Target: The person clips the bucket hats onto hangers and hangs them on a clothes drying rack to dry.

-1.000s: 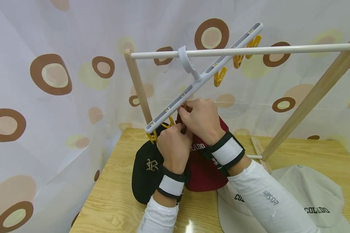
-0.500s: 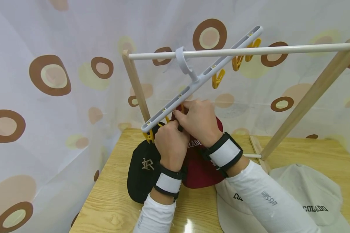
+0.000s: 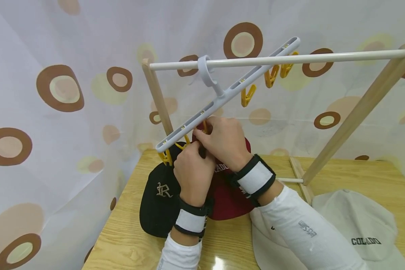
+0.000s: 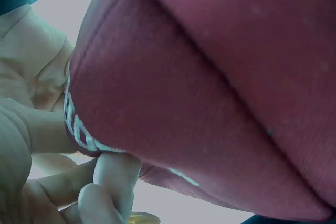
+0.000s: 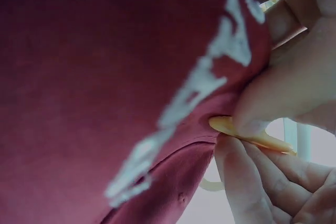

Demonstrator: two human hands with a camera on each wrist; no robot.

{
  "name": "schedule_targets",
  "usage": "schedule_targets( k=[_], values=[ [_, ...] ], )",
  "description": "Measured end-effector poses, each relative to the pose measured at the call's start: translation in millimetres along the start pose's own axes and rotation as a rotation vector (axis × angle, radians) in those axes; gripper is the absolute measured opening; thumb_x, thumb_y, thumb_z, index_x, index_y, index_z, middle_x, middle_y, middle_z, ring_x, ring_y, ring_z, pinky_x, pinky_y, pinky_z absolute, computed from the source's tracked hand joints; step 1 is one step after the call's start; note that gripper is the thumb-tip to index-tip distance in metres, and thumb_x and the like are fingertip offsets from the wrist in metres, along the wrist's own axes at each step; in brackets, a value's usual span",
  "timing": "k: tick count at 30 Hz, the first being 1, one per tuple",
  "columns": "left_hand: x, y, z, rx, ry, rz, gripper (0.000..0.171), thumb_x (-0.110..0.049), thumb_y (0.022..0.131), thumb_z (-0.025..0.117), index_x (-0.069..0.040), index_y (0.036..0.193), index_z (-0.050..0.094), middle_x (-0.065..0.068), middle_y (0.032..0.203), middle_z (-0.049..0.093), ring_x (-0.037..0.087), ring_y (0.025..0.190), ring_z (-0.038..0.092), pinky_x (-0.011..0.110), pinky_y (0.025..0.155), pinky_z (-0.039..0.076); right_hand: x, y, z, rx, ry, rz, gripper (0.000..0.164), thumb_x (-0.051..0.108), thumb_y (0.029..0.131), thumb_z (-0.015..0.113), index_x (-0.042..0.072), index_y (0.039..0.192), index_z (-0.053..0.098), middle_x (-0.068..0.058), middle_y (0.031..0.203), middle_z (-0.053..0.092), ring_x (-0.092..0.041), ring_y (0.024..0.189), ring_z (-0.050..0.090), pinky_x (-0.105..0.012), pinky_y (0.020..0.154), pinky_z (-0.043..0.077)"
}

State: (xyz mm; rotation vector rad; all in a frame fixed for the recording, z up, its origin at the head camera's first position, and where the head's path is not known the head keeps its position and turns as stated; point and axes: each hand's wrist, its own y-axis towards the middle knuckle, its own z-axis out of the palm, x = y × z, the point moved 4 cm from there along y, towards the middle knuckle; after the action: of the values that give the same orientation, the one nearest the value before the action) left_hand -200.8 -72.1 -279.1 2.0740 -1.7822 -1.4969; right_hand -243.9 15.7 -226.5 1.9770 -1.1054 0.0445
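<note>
A dark red cap point(image 3: 227, 204) with white lettering hangs under the left half of a white clip hanger point(image 3: 221, 100). My left hand point(image 3: 193, 172) pinches the cap's edge; in the left wrist view its fingers point(image 4: 113, 182) curl at the lettered side. Just above it, my right hand point(image 3: 227, 144) pinches a yellow clip point(image 5: 262, 141) at the cap's edge, as the right wrist view shows. To the left, a black cap point(image 3: 155, 210) with a tan letter hangs from yellow clips point(image 3: 165, 156) at the hanger's lower end. My fingers and the hanger hide part of the red cap's top.
The hanger hooks over a white rail point(image 3: 307, 59) between wooden posts point(image 3: 357, 112). More yellow clips point(image 3: 248, 95) dangle from its right half. Two beige caps point(image 3: 354, 225) lie on the wooden table point(image 3: 118, 240) at right. A patterned curtain point(image 3: 98, 37) hangs behind.
The hanger has shifted a little left along the rail, its right end dropping slightly. Both hands and the two hanging caps have moved left with it, keeping their grip.
</note>
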Motion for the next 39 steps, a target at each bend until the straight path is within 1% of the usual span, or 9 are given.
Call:
schedule_targets(
  k=[9, 16, 18, 21, 26, 31, 34, 37, 39],
  values=[
    [15.5, 3.5, -18.0, -0.054, 0.025, -0.019, 0.015, -0.022, 0.084, 0.067, -0.009, 0.078, 0.069, 0.007, 0.061, 0.057, 0.021, 0.052, 0.051, 0.031, 0.041, 0.035, 18.7, 3.2, 18.5, 0.015, 0.018, -0.023, 0.018, 0.027, 0.084, 0.070, 0.009, 0.083, 0.067, -0.006, 0.062, 0.057, -0.019, 0.052, 0.049, -0.029, 0.044, 0.042],
    [20.0, 4.8, -18.5, -0.043, 0.006, -0.025, 0.016, -0.022, 0.084, 0.066, -0.010, 0.074, 0.066, 0.006, 0.057, 0.054, 0.021, 0.051, 0.050, 0.028, 0.041, 0.029, 18.9, 2.5, 20.7, 0.063, 0.017, 0.010, 0.017, 0.028, 0.085, 0.068, 0.012, 0.089, 0.065, -0.003, 0.066, 0.058, -0.018, 0.058, 0.051, -0.030, 0.047, 0.042],
    [20.3, 4.7, -16.9, -0.035, 0.004, -0.026, 0.016, -0.022, 0.084, 0.065, -0.010, 0.075, 0.067, 0.006, 0.058, 0.056, 0.021, 0.052, 0.050, 0.029, 0.041, 0.031, 17.2, 1.7, 19.4, 0.081, 0.028, 0.026, 0.015, 0.028, 0.086, 0.067, 0.013, 0.088, 0.065, -0.002, 0.066, 0.058, -0.017, 0.058, 0.051, -0.030, 0.048, 0.041],
    [19.8, 3.9, -14.5, -0.021, -0.001, -0.032, 0.015, -0.024, 0.084, 0.066, -0.009, 0.082, 0.069, 0.007, 0.065, 0.062, 0.021, 0.055, 0.055, 0.032, 0.043, 0.039, 12.8, -0.8, 16.4, 0.100, 0.053, 0.049, 0.018, 0.028, 0.086, 0.067, 0.012, 0.094, 0.068, -0.003, 0.073, 0.066, -0.017, 0.063, 0.056, -0.031, 0.053, 0.046],
    [18.5, 0.1, -8.1, 0.015, -0.009, -0.059, 0.025, -0.029, 0.084, 0.068, -0.007, 0.098, 0.070, 0.008, 0.079, 0.069, 0.022, 0.064, 0.060, 0.038, 0.052, 0.051, 1.5, -11.7, 2.8, 0.109, 0.108, 0.081, 0.032, 0.026, 0.087, 0.066, 0.004, 0.109, 0.067, -0.011, 0.095, 0.073, -0.020, 0.074, 0.064, -0.037, 0.065, 0.054],
    [17.7, -4.3, -3.1, 0.040, -0.016, -0.076, 0.032, -0.030, 0.085, 0.068, -0.006, 0.105, 0.067, 0.009, 0.085, 0.069, 0.022, 0.069, 0.061, 0.039, 0.056, 0.053, -13.0, -32.3, -22.6, 0.094, 0.178, 0.118, 0.033, 0.023, 0.087, 0.066, 0.003, 0.114, 0.065, -0.014, 0.104, 0.071, -0.022, 0.081, 0.065, -0.041, 0.070, 0.054],
    [18.1, -5.8, -2.8, 0.036, -0.026, -0.083, 0.032, -0.031, 0.084, 0.068, -0.006, 0.105, 0.066, 0.008, 0.086, 0.068, 0.022, 0.070, 0.061, 0.040, 0.058, 0.052, -20.6, -52.0, -40.0, 0.043, 0.232, 0.139, 0.030, 0.019, 0.087, 0.067, 0.005, 0.114, 0.066, -0.014, 0.107, 0.069, -0.023, 0.086, 0.064, -0.043, 0.071, 0.055],
    [18.4, -7.5, -2.2, 0.033, -0.034, -0.086, 0.034, -0.032, 0.084, 0.069, -0.006, 0.105, 0.065, 0.008, 0.086, 0.068, 0.022, 0.071, 0.060, 0.041, 0.058, 0.051, -28.3, -76.2, -56.5, -0.013, 0.268, 0.175, 0.026, 0.014, 0.088, 0.066, 0.008, 0.114, 0.067, -0.011, 0.110, 0.069, -0.018, 0.088, 0.064, -0.039, 0.070, 0.056],
    [18.5, -8.5, -1.9, 0.028, -0.044, -0.086, 0.034, -0.032, 0.083, 0.069, -0.006, 0.105, 0.065, 0.008, 0.086, 0.067, 0.022, 0.071, 0.060, 0.041, 0.059, 0.051, -32.9, -92.5, -66.3, -0.046, 0.279, 0.201, 0.026, 0.012, 0.088, 0.065, 0.010, 0.114, 0.067, -0.007, 0.111, 0.068, -0.013, 0.089, 0.063, -0.031, 0.071, 0.055]
  ],
)
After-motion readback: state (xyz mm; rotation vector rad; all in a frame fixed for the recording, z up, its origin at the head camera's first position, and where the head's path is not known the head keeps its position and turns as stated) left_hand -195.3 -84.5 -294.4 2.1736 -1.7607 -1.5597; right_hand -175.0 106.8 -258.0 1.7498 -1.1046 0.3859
